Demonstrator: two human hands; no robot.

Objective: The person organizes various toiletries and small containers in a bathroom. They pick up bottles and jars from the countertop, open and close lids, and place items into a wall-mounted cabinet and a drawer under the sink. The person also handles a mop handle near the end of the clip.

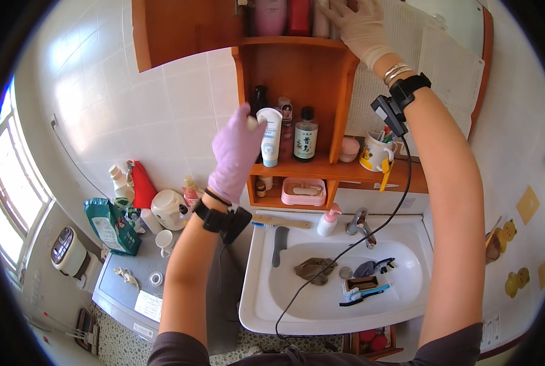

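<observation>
In a purple glove, my left hand (237, 149) is closed on a white squeeze tube (271, 131) with a light-blue cap at its bottom. The tube is upright in front of the middle shelf, beside a dark-capped bottle (306, 137) with a pale label. A slim reddish bottle (285, 131) shows partly behind the tube. My right hand (359, 27), in a pale glove, reaches up to the top shelf. Its fingers are stretched out beside a pale bottle (321, 21), next to a red container (299, 17) and a pink bottle (270, 18). Its fingertips are partly cut off by the upper edge.
An open wooden cabinet door (187, 30) juts out at upper left. A cup of brushes (377, 152) and a pink jar (349, 149) stand on the ledge. Below, the white sink (257, 305) holds brushes and a cloth. A black cable (346, 247) hangs from my right wrist across it.
</observation>
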